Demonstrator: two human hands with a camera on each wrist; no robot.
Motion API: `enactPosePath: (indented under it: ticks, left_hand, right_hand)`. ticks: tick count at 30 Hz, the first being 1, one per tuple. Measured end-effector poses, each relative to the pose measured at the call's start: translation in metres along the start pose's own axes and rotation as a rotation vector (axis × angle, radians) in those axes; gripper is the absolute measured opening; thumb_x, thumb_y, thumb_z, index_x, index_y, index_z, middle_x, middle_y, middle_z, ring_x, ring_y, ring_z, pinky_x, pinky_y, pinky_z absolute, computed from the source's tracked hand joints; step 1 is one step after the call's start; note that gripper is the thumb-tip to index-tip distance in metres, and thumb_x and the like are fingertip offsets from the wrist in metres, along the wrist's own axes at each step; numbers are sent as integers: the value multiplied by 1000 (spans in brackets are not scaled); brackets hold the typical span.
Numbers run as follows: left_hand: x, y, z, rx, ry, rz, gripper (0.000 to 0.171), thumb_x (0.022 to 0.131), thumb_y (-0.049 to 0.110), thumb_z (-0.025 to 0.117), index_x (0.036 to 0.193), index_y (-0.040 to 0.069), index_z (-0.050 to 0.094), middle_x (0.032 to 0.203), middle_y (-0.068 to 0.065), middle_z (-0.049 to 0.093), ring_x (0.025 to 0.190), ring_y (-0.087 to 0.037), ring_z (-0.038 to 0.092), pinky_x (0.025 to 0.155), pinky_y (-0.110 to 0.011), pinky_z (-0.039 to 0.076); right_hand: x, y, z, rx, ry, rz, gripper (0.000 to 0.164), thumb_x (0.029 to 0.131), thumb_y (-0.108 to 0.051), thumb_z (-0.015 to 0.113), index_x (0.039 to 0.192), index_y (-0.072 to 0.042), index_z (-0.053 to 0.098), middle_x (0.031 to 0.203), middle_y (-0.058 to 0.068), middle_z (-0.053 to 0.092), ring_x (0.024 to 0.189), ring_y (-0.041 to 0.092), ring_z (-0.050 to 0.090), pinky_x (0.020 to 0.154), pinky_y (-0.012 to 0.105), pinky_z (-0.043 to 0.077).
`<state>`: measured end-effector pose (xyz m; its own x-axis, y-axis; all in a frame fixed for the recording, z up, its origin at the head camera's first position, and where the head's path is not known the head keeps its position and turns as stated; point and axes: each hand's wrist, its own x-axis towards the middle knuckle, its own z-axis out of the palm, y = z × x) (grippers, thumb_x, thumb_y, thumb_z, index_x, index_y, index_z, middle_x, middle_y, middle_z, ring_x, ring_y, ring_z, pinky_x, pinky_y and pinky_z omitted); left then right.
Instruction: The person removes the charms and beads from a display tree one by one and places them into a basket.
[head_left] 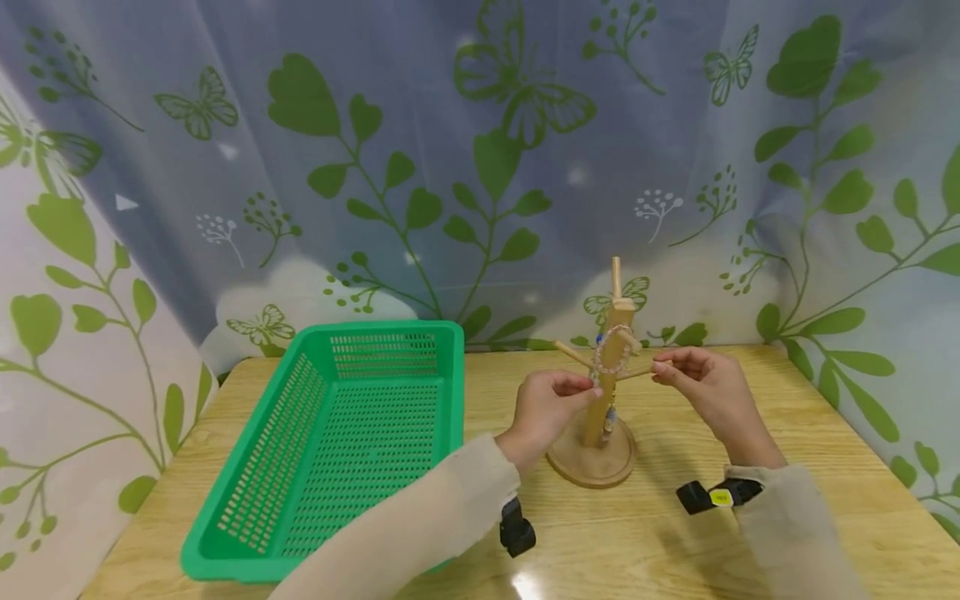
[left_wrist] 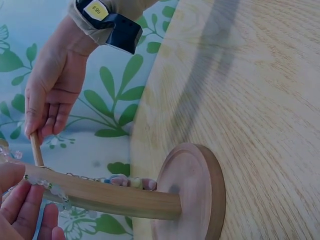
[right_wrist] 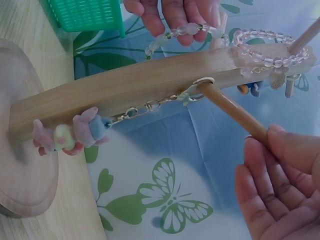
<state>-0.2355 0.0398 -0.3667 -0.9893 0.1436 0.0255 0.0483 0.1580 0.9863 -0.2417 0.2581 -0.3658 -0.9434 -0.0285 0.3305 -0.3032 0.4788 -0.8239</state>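
A wooden stand [head_left: 598, 408] with a round base rises from the table, pegs branching off its post. My left hand [head_left: 551, 408] pinches a bracelet of pale and green beads [right_wrist: 190, 29] beside the post; whether it loops over a peg, I cannot tell. On the other side, my right hand [head_left: 712, 400] pinches the tip of a wooden peg [right_wrist: 235, 110] between thumb and fingers. A keychain with plush-like charms [right_wrist: 90, 125] hangs from that peg by its ring. Higher up, a pink beaded bracelet [right_wrist: 275, 61] circles another peg.
The green plastic basket [head_left: 457, 375] stands left of the stand on the wooden table [head_left: 675, 533]. A patterned curtain [head_left: 420, 100] hangs right behind the table. Partly hidden behind the post is a small blue and orange charm [right_wrist: 250, 89].
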Motion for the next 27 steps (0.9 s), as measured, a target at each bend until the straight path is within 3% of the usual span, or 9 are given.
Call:
enactPosePath:
  ticks: [6, 16, 20, 27]
  left_hand:
    - [0, -2, -1, 4, -9, 14, 8, 83, 16, 74, 86, 9, 75, 85, 4, 70, 73, -5, 62, 70, -24, 52]
    - [1, 5, -14, -81, -35, 12, 12, 86, 19, 71, 92, 9, 74, 90, 3, 68, 82, -12, 63, 71, -24, 52]
    - [3, 10, -17, -62, -7, 7, 13, 86, 19, 71, 91, 8, 74, 90, 2, 69, 80, -7, 60, 71, -23, 50]
    - [6, 15, -25, -110, -6, 12, 14, 87, 20, 70, 93, 8, 73, 93, 1, 68, 83, -10, 60, 73, -26, 50]
  right_hand:
    - [-1, -1, 2, 56, -5, 12, 32, 93, -17, 62, 108, 10, 61, 84, -15, 66, 75, 0, 64, 73, 13, 50]
    - [-1, 0, 4, 113, 23, -32, 31, 93, -13, 61, 105, 16, 59, 81, -16, 64, 74, 2, 65, 72, 15, 52]
    - [-1, 0, 4, 108, 31, -48, 30, 93, -12, 61, 105, 15, 59, 81, -14, 65, 73, 2, 65, 71, 15, 52]
    - [-2, -3, 6, 76, 49, -47, 27, 93, -12, 61, 103, 12, 60, 81, -8, 65, 73, 2, 65, 69, 15, 52]
